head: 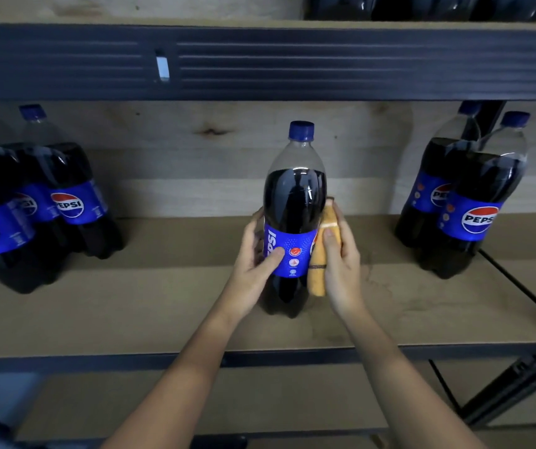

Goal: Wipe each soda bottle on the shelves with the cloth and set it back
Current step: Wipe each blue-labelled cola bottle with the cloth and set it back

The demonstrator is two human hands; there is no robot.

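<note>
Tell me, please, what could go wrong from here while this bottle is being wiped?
The centre bottle is steadied only at its label by the left hand; sideways pressure from the orange cloth under the right hand might tip it. The cloth is bunched, so much of the surface may get missed.

A shelving unit fills the view. Its shelf (130,306) is a pale wooden board with a dark metal front edge. A dark ribbed beam (325,63) runs across above it, bearing a small white tab (163,68). The back panel (195,163) is light wood with a knot. A dark diagonal brace (519,286) crosses the right end. The light is dim.
</note>
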